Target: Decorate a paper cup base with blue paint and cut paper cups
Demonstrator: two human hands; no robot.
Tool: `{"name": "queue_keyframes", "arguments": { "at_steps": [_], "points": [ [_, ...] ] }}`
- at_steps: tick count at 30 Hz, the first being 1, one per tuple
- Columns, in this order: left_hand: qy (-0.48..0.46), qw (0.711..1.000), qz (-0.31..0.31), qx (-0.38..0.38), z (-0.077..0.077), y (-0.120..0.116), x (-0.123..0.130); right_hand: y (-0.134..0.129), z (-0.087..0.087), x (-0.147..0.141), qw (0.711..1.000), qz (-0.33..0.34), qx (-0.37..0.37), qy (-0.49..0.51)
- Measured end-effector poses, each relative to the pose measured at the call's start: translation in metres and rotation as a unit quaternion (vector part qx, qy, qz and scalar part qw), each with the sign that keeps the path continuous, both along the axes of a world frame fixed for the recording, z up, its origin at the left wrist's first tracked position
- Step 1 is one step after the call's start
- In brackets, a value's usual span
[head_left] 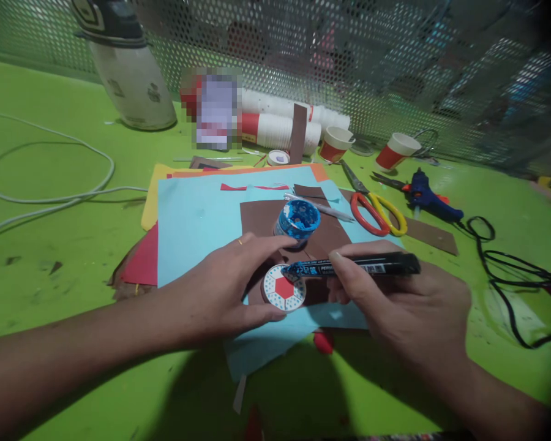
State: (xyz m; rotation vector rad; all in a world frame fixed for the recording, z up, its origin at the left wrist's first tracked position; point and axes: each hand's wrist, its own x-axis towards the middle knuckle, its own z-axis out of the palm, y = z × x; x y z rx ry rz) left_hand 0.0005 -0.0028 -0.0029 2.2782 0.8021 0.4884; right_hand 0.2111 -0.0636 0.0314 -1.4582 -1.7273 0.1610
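Note:
My left hand (245, 278) curls its thumb and fingers around the edge of a small round disc (272, 283). The disc is white with blue dots, thin dark lines and a red hexagon in its middle. In my right hand (395, 300) is a black permanent marker (362, 264), held nearly level, with its blue-stained tip at the upper part of the disc. Just beyond the disc stands an open paint jar (298, 220), smeared blue inside. Brown paper (261, 217) and a light blue sheet (197, 214) lie beneath them.
Scissors (370, 211) with red and yellow handles lie right of the jar, near a blue glue gun (434, 196) with a black cord. A silver pen (326, 208) rests behind the jar. Paper cups (337, 144) stand and lie in stacks at the back. A white cable (87, 196) loops at left.

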Motion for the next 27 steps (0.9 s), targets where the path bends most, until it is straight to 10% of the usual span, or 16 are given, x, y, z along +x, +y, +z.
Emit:
{"name": "queue_keyframes", "arguments": {
  "at_steps": [27],
  "points": [
    [0.007, 1.0, -0.001, 0.0, 0.0014, -0.0002, 0.0006, -0.0018, 0.0004, -0.0042, 1.0, -0.006, -0.011, -0.019]
  ]
}}
